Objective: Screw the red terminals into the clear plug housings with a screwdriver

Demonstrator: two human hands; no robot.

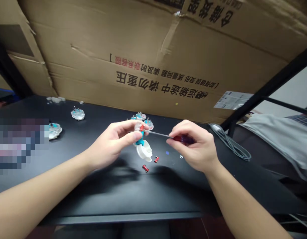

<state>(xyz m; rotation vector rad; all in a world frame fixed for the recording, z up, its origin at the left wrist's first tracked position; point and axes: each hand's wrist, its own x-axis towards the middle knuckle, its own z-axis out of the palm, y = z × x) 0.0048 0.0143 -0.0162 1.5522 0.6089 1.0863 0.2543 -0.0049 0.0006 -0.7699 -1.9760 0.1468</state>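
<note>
My left hand [118, 141] is closed on a small plastic assembly [143, 147] with a white round cap, a teal middle and a clear top, held above the black table. A red piece [142, 127] shows in its clear part. My right hand [194, 142] grips a screwdriver by its dark red handle [184, 139]. The metal shaft [159, 133] points left, and its tip reaches the assembly beside the red piece; whether it touches a screw is too small to tell. Below, two small red parts with dark ends [145, 168] lie on the table.
Similar white-and-teal assemblies lie behind my left hand [148, 124] and at the left [78, 114]. A large cardboard sheet [143, 39] stands along the back. A coiled grey cable [230, 142] lies at the right, near grey cloth [275, 139]. A blurred patch covers the far left.
</note>
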